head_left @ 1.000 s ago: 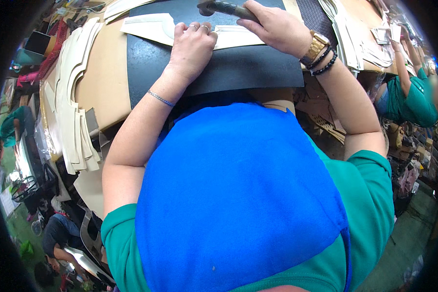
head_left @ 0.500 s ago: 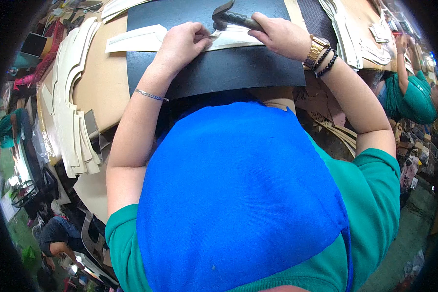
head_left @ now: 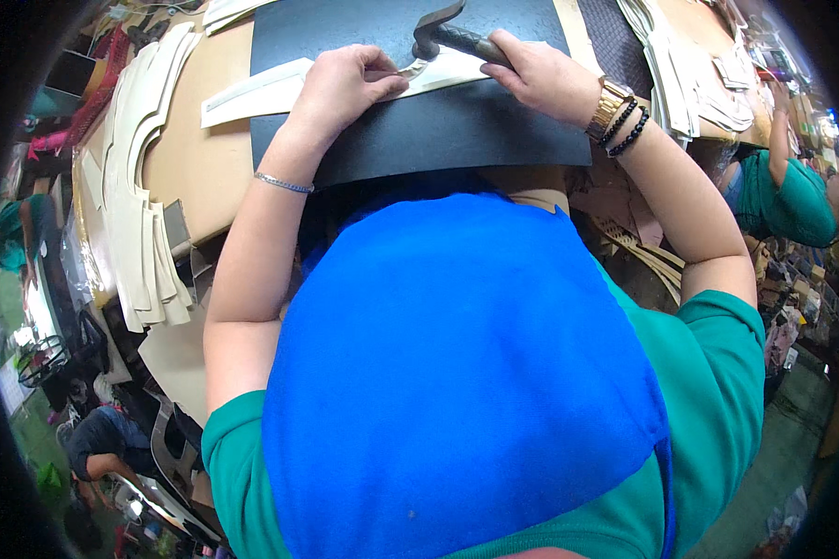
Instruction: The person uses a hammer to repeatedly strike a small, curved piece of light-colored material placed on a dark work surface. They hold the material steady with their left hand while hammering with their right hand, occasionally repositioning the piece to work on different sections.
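A long cream-white flat piece (head_left: 259, 91) lies across a black mat (head_left: 429, 130), its left end reaching past the mat's edge. My left hand (head_left: 350, 84) pinches the piece's near edge between thumb and fingers, where the edge looks folded or lifted. In my right hand (head_left: 550, 79) is a hammer (head_left: 449, 35), gripped by its dark handle. Its curved metal head is just beyond my left fingertips, over the piece. Whether the head touches the piece I cannot tell.
Stacked cream cut pieces (head_left: 126, 186) lie on the tan table (head_left: 191, 177) at left, with more stacked strips (head_left: 662, 65) at right. A dark textured mat (head_left: 613, 42) borders the black one. A person in green (head_left: 792, 196) sits at far right; another person's leg (head_left: 112, 447) shows lower left.
The cream piece has turned slightly, its right part lying higher. My left hand keeps its pinch, and the hammer is still over the piece, a little farther right in view.
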